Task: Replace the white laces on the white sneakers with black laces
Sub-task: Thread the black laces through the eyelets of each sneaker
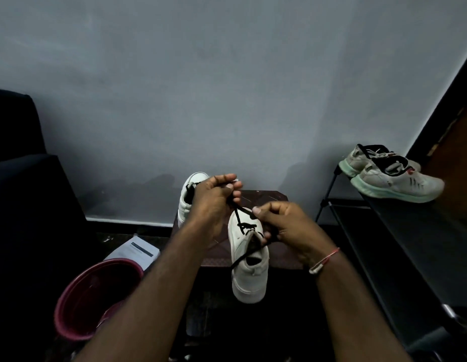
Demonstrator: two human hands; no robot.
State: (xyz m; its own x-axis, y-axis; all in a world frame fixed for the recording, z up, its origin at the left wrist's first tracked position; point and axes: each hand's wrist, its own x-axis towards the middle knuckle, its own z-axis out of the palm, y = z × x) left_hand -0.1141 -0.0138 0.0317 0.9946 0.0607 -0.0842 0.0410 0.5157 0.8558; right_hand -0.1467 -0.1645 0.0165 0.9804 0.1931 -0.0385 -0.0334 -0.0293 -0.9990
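Left hand [214,197] pinching black lace [239,214], right hand [287,226] gripping white sneaker [249,267]

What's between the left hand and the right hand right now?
Head view: a stretch of black lace, pinched by the left hand, runs down to the white sneaker's front eyelets beside the right hand.

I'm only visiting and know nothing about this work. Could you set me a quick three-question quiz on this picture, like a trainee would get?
1. True or false: the left hand and right hand both pinch the lace.
2. The lace is: A white, B black, C red.
3. Fill in: the grey shoes sit on the ____.

Key: 1 true; 2 B; 3 rack.
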